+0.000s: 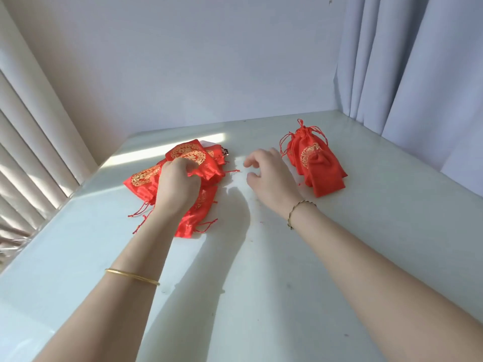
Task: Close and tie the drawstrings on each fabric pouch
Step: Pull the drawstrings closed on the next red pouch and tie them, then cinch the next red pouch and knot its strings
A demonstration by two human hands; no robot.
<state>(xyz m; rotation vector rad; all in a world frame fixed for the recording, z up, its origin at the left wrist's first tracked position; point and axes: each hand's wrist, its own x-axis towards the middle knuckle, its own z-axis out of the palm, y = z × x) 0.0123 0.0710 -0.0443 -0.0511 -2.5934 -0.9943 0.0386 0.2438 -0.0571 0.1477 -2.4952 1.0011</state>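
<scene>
A loose pile of red fabric pouches with gold round prints lies at the table's left centre, their drawstrings trailing. My left hand (177, 184) grips the top pouch (192, 155) of that pile near its lower edge. To the right sits a second, smaller heap of red pouches (317, 163), their mouths cinched and strings knotted at the far end. My right hand (269, 173) hovers between the two piles with fingers loosely curled, holding nothing.
The pale table top (261, 270) runs to a wall at the back. Vertical blinds (28, 142) hang along the left edge and a grey curtain (407, 74) along the right. A strip of sunlight crosses the table's far left.
</scene>
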